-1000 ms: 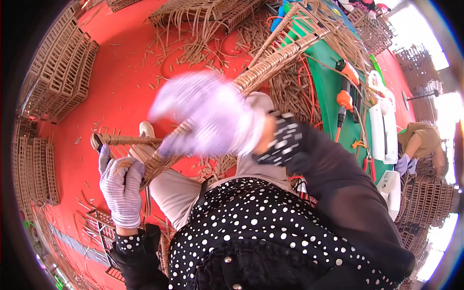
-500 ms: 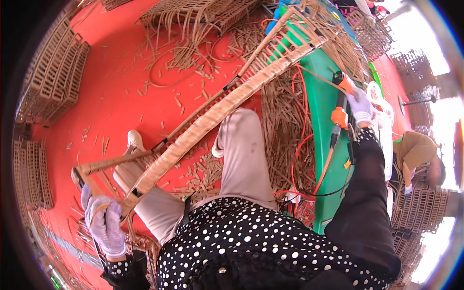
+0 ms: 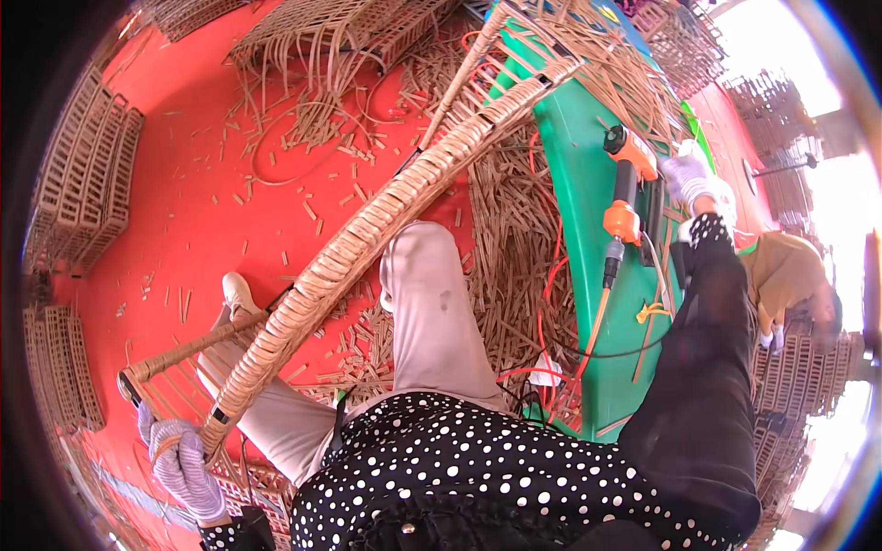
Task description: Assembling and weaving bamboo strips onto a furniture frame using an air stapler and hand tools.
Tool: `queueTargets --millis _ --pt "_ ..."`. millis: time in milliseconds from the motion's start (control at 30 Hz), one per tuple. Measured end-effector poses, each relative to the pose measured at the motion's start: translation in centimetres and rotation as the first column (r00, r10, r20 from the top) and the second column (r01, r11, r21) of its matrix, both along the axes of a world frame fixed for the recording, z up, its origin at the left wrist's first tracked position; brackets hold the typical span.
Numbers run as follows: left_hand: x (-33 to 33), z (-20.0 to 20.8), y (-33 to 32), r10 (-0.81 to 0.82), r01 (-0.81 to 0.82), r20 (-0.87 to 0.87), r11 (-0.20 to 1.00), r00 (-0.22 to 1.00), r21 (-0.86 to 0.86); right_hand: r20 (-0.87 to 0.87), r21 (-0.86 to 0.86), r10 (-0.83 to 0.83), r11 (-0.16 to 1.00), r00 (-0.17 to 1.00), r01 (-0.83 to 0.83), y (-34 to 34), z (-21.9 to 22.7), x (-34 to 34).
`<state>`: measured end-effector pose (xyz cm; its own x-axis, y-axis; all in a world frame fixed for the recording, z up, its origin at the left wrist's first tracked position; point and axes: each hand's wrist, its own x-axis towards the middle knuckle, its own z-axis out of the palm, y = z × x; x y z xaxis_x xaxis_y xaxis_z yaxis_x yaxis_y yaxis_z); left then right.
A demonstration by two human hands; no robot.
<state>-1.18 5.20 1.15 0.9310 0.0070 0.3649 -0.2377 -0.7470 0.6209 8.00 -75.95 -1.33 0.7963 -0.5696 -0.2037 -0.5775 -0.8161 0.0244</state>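
A long rattan-wrapped frame (image 3: 340, 253) slants from lower left to upper right across my lap, with thin slats along its side. My left hand (image 3: 184, 464), in a pale glove, is closed around the frame's lower left end. My right hand (image 3: 686, 179), gloved too, is just right of an orange-and-black air staple gun (image 3: 631, 156) lying on the green table (image 3: 570, 129). The hand is off the gun, beside a white object whose kind I cannot make out. Its fingers are partly hidden, so what they hold does not show.
Loose rattan strips (image 3: 505, 239) heap beside and on the green table. An orange hose (image 3: 593, 335) and black cable trail from the gun. Woven frames stack on the red floor (image 3: 197, 165) at left. At right a person (image 3: 785, 275) bends over more woven stacks.
My right hand has let go of the staple gun and shifted to its right. The gun now lies on the table. The view has turned slightly, so the frame appears farther left and lower.
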Motion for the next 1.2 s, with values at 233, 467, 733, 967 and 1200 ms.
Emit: queueTargets --millis 233,467,733,967,1200 --pt "0.1 3.3 -0.5 -0.095 0.11 -0.081 0.973 0.992 0.201 0.476 0.094 0.37 0.881 0.798 -0.465 7.9 -6.9 0.8" --pt "1.2 2.2 1.3 -0.329 0.294 0.144 0.93 0.933 0.221 0.082 0.818 -0.328 0.562 0.941 0.125 9.6 -0.6 -0.2" --pt "0.8 1.6 2.0 -0.303 0.29 0.115 0.95 0.946 0.118 0.482 0.861 -0.102 0.237 0.87 -0.449 32.4 14.4 -4.7" --pt "0.8 0.1 2.1 -0.221 0.213 0.148 0.975 0.964 0.068 0.291 0.874 0.371 0.272 0.882 -0.403 49.7 17.8 -8.1" --pt "1.0 -0.2 2.2 -0.267 0.254 0.174 0.963 0.948 0.095 0.14 0.805 0.342 0.507 0.929 -0.308 55.5 17.4 -10.1"
